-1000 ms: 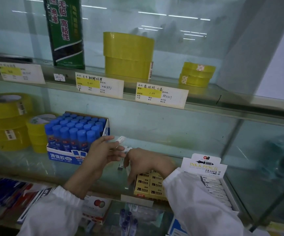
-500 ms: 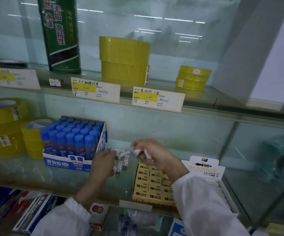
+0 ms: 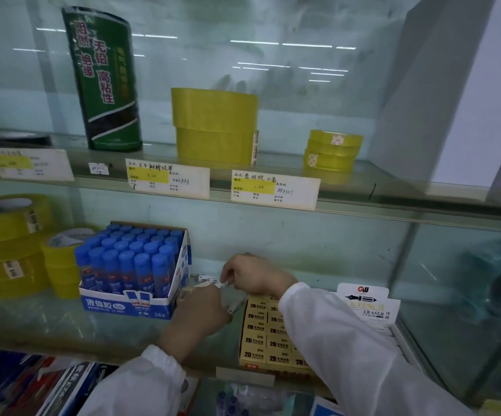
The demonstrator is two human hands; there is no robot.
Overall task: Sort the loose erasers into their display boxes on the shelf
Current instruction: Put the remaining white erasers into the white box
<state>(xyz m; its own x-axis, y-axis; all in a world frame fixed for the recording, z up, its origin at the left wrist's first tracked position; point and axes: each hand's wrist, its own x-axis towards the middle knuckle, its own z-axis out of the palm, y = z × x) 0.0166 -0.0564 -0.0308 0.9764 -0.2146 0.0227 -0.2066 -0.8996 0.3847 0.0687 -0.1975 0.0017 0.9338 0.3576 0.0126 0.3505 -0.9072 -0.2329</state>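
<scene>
My left hand [image 3: 199, 309] rests low on the glass shelf [image 3: 33, 319] between the glue box and the yellow eraser box, closed over small white erasers that poke out by its knuckles. My right hand [image 3: 256, 276] hovers just behind it, pinching a small white eraser [image 3: 223, 284] at the fingertips. One loose white eraser [image 3: 208, 277] lies on the shelf behind the hands. The yellow 2B eraser display box [image 3: 262, 343] sits under my right wrist. A white eraser display box [image 3: 369, 304] labelled ERASER stands to its right, partly hidden by my sleeve.
A blue glue-stick box [image 3: 132, 271] stands left of my hands. Yellow tape rolls [image 3: 9, 244] are stacked at the far left. The upper shelf carries price tags [image 3: 274, 189], a green package [image 3: 106, 79] and more yellow tape [image 3: 214, 124]. A glass wall closes the right side.
Both hands have dropped from in front of the glue box down to the shelf between the glue box and the yellow eraser box. The view has shifted closer.
</scene>
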